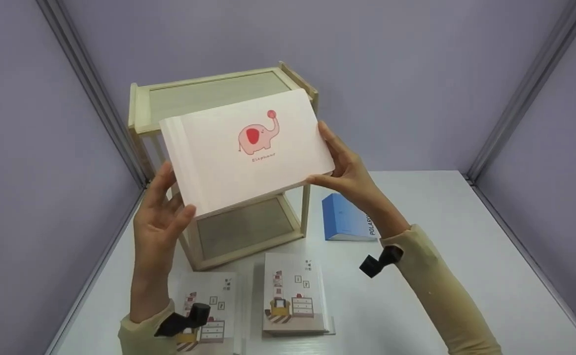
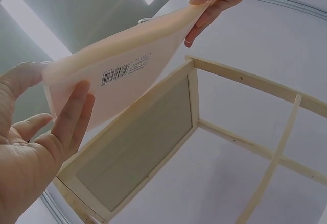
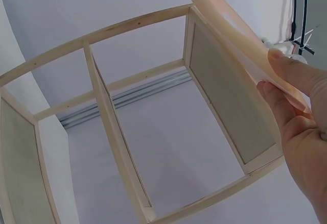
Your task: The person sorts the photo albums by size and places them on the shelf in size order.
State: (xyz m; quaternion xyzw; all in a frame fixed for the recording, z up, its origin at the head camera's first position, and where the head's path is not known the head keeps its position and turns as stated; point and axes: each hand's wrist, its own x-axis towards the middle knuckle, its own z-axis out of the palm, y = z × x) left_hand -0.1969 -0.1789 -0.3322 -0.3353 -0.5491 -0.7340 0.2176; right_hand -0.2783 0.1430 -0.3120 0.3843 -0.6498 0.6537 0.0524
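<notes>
The Elephant book is between the left hand at its left edge and the right hand at its right, raised before the upper part of the wooden rack; whether the two touch is hard to tell. The rack stands on the table, before the back wall. Before the rack, the left room-print book lies partly behind the left wrist camera, just beside the right room-print book. Right of the rack is the POLARO-lettered book, partly behind the right forearm.
</notes>
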